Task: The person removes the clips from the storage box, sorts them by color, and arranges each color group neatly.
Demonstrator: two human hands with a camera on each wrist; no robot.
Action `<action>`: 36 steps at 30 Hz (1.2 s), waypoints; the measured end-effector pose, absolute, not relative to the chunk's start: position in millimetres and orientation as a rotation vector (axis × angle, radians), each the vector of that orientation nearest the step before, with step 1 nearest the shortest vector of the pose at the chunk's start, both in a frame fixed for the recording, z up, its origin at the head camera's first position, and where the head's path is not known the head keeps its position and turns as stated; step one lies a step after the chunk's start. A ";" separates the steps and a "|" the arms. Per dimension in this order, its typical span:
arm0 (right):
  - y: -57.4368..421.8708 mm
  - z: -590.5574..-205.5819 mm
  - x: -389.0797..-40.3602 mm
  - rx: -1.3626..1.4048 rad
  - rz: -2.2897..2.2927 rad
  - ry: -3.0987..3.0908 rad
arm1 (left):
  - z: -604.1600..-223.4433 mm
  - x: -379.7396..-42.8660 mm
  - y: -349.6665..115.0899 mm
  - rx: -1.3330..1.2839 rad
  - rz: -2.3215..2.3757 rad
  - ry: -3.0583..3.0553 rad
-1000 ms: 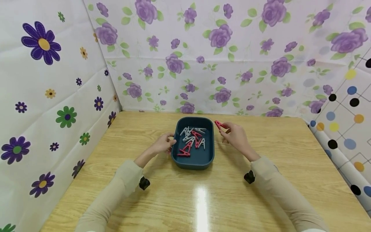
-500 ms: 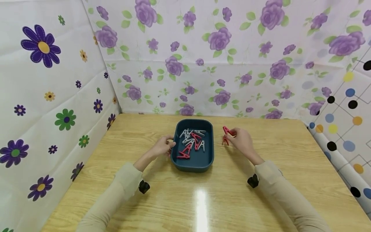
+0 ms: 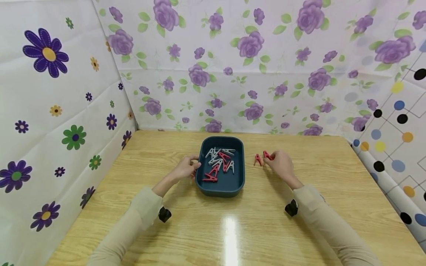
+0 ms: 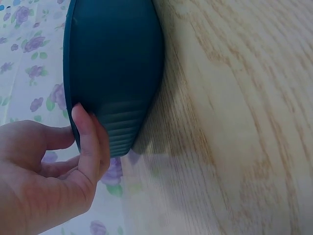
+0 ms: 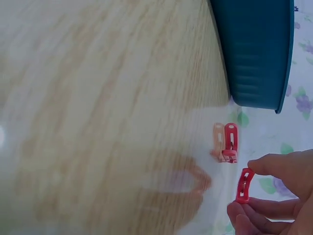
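A dark blue-green plastic bin (image 3: 230, 183) stands on the table, holding several white clothespins (image 3: 228, 151) and red clothespins (image 3: 210, 178). At its left side my left hand (image 3: 184, 168) grips the rim; the left wrist view shows the thumb and fingers on either side of the bin wall (image 4: 115, 58). To the right of the bin, my right hand (image 3: 282, 163) pinches a red clothespin (image 5: 244, 185) between thumb and fingers. Beside it, nearer the bin, another red clothespin (image 3: 257, 159) rests on the table, apart from the fingers.
The wooden table (image 3: 186, 236) runs back to a white cloth wall (image 3: 226, 99) with purple flowers. More patterned cloth hangs at the left and right sides. A black wrist device (image 3: 164, 214) shows on the left forearm.
My right hand has moved right, away from the bin, with a red clothespin pinched. A second red clothespin, now on the table, has come apart from the hand. The left hand keeps its grip.
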State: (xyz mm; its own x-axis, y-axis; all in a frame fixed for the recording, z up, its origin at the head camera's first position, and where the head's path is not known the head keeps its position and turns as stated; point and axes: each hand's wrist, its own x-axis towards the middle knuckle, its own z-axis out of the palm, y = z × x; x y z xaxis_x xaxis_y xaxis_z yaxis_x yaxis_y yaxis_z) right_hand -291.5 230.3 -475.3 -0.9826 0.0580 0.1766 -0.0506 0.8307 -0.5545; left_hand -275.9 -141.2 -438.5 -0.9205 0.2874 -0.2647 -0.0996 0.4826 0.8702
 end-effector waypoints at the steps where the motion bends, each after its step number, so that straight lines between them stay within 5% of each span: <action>1: 230.5 -475.7 -291.4 -0.015 0.854 -2.834 | -437.8 -275.6 -141.1 0.157 1.417 2.361; 36: 232.4 -477.6 -290.5 0.087 0.837 -2.945 | -442.6 -279.5 -142.9 0.162 1.429 2.335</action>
